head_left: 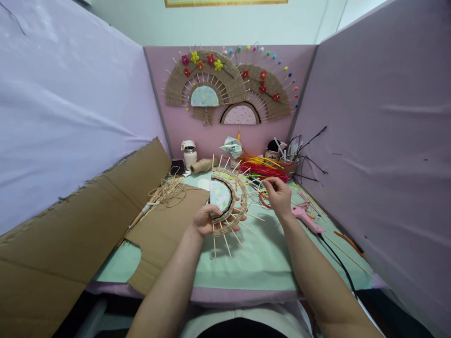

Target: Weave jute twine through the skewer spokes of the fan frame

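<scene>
A table with a pale green cloth (268, 274) has a flat sheet of brown cardboard (169, 230) on its left part. Two big half-round fans of brown string (175, 87) hang on the pink back wall (207, 135), with bright flowers (210, 59) on them. A smaller half-round fan of string, cloth and sticks (224, 198) is up over the table, turned on its side. The left hand (205, 219) holds its lower part, thumb in front, fingers behind. The right hand (278, 193) is by the stick tips, thumb and finger pressed together (I can't tell if thin string is between them). The small fan looks partly made: the light blue cloth half-circle (217, 191) is on, and a narrow brown string ring (244, 191) crosses the sticks. The pale wooden stick ends (227, 246) are bare, so the outside looks unfinished, and I see no flowers there.
</scene>
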A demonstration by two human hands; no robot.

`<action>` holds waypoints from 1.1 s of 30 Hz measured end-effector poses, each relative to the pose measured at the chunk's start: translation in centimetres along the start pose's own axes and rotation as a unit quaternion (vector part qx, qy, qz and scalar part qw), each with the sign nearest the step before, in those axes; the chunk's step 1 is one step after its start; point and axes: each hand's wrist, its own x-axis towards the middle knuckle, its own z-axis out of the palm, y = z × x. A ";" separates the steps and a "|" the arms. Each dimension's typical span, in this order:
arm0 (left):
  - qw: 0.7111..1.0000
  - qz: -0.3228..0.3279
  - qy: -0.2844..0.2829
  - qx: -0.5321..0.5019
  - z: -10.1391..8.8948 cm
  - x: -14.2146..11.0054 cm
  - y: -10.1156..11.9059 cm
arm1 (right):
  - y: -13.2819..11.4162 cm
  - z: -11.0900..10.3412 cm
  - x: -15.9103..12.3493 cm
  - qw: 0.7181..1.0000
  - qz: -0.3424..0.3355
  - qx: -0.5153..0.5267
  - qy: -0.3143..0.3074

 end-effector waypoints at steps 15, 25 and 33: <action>0.998 -0.040 -0.032 0.046 0.3 0.1 -0.6 | -0.2 1.4 -1.1 0.993 0.057 0.005 -0.108; 0.997 -0.045 -0.022 0.059 0.4 0.0 -0.5 | -0.2 0.6 -0.6 1.000 0.007 -0.013 -0.022; 0.997 -0.055 -0.010 0.053 0.2 0.2 -0.6 | -0.1 -0.4 0.1 0.994 -0.074 -0.026 0.073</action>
